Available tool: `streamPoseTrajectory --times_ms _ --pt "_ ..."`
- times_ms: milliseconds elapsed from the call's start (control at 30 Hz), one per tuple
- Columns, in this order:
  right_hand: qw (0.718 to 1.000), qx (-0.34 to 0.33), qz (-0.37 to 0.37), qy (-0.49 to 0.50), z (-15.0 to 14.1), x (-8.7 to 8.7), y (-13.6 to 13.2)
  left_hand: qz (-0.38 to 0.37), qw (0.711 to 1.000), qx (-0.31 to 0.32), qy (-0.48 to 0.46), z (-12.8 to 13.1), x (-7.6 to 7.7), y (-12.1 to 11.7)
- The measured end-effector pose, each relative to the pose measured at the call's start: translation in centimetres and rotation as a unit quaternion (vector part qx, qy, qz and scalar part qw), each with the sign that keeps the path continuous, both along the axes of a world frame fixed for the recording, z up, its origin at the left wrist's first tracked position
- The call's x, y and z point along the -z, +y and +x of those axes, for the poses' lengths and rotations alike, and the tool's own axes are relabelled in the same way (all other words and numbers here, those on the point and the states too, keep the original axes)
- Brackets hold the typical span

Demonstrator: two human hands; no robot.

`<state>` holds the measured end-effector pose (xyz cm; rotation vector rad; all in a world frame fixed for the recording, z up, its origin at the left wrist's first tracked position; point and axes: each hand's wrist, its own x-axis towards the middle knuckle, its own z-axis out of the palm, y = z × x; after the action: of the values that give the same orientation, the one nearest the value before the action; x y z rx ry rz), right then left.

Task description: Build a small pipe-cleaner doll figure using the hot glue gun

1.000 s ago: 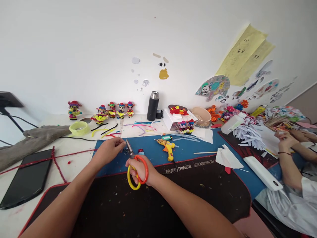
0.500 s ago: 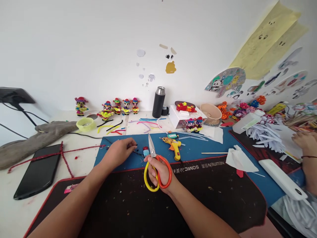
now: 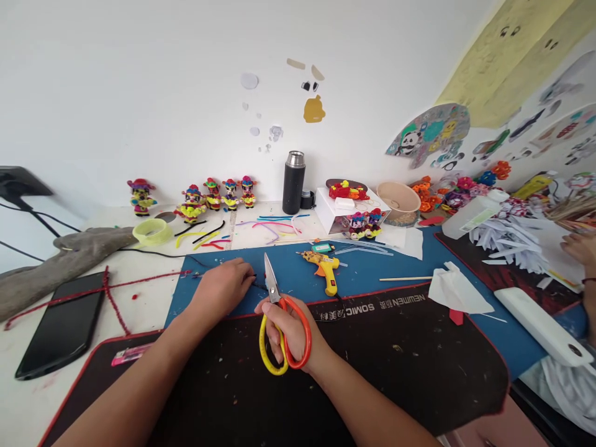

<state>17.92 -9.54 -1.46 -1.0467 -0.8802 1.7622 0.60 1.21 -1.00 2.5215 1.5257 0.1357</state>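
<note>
My left hand [image 3: 227,284] is closed, fingertips pinched on a thin black pipe cleaner [image 3: 259,286] whose end sticks out toward the scissors. My right hand [image 3: 291,326] grips a pair of scissors [image 3: 298,355] with one yellow and one red handle loop. Their metal blades [image 3: 270,273] point up and away, close together, just right of my left fingertips. The small blue-and-red piece seen earlier by the blades is now mostly hidden. To the right of the blades a yellow hot glue gun [image 3: 329,273] lies on the blue mat [image 3: 363,268].
Several pipe-cleaner figures [image 3: 193,203] stand along the wall, with loose pipe cleaners [image 3: 209,237] before them. Behind are a black flask [image 3: 294,183] and white box [image 3: 328,214]. A phone [image 3: 65,329] and lighter [image 3: 129,354] lie left. Another person's hand [image 3: 580,248] is far right.
The view has shifted slightly. My right hand and the scissors have moved a little left and nearer to me, closer to my left hand, and the blue-and-red piece has gone out of sight.
</note>
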Motion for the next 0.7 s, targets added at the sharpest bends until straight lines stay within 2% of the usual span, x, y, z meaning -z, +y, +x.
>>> streamPoseTrajectory --times_ms 100,200,333,400,533,700 --pt "1.000 -0.013 0.006 -0.021 -0.1 -0.1 -0.1 0.007 1.000 -0.008 -0.004 0.2 0.2 0.0" --pt "1.000 -0.010 0.013 -0.023 -0.3 0.0 -0.1 -0.007 0.996 -0.032 -0.087 -0.2 -0.1 0.2" --pt "1.000 0.023 0.004 0.000 -0.4 0.2 0.2 -0.081 0.955 -0.051 -0.281 -0.9 -1.2 0.3" --pt "0.999 0.045 0.002 0.007 -0.3 0.2 0.5 -0.115 0.935 -0.048 -0.332 -1.0 -1.9 0.2" --pt "0.998 0.064 0.020 0.000 -0.1 -0.2 1.2 -0.143 0.922 -0.022 -0.359 -0.6 -2.7 -0.3" --pt "0.994 0.075 0.042 -0.065 0.4 -1.4 2.7 -0.154 0.915 0.006 -0.373 -0.4 -3.1 -0.8"
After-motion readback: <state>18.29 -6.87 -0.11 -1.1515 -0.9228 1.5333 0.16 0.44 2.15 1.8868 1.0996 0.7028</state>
